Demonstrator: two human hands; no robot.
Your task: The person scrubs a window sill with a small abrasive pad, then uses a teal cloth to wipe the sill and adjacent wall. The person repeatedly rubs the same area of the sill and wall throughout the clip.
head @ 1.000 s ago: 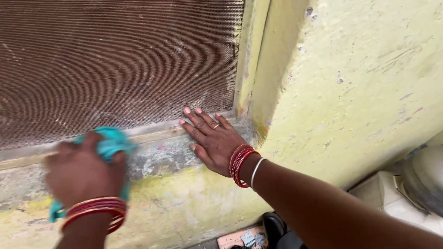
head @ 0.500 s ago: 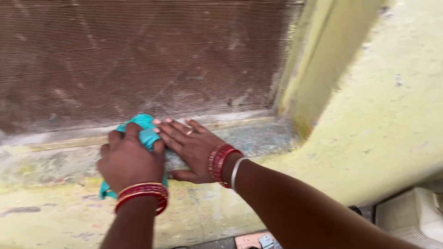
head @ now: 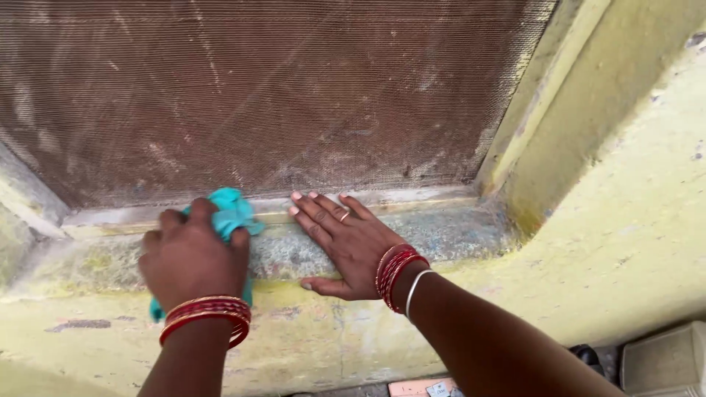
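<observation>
The left hand [head: 193,257] is closed around a bunched turquoise cloth rag [head: 229,213], pressing it down on the stained grey stone window sill [head: 456,235], knuckles up so the palm bears weight. Just to the right of it on that sill, the right hand [head: 346,246] lies flat and open, fingers spread, likely as a brace. Behind the sill rises a dusty brown wire mesh screen [head: 294,95]; right of it, a yellow plastered wall [head: 632,220].

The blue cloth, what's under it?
The blue cloth lies on the grey window sill, bunched under the left hand. Bare stained sill shows beside it, where the right hand rests flat. The patch right beneath the cloth is covered, so it cannot be seen.
</observation>
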